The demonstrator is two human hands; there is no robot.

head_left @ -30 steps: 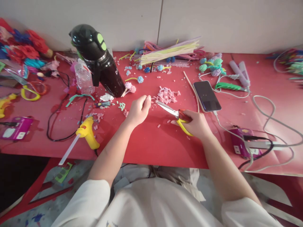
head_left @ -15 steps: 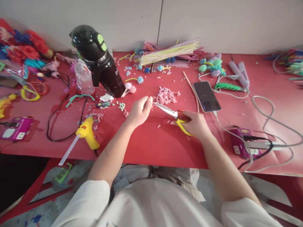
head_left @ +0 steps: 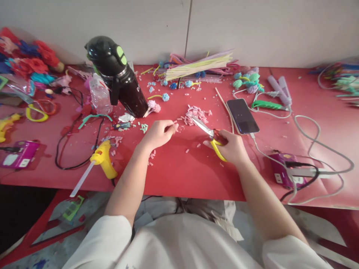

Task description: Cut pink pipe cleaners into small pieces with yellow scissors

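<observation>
My right hand (head_left: 232,147) grips a pair of scissors (head_left: 203,126) by its yellow and red handles. The blades look nearly closed, and their tips lie over the near edge of a pile of short pink cut pieces (head_left: 195,114). Left of that pile is my left hand (head_left: 159,134), its thumb and fingers drawn together low over the table. Whatever may be between the fingertips is too small to make out. A few loose pink pieces (head_left: 152,157) lie by the left wrist, and others are scattered between the hands.
A black bottle (head_left: 130,91) and a yellow glue gun (head_left: 104,158) are to the left. A phone (head_left: 242,116) on a white cable lies right of the scissors. Behind are bundled pipe cleaners (head_left: 200,65); a purple box (head_left: 283,170) with cords sits front right.
My left hand has moved left and slightly down, away from the scissors. The scissor tips, earlier at the left fingertips, now point at the pink pile. The view has shifted slightly.
</observation>
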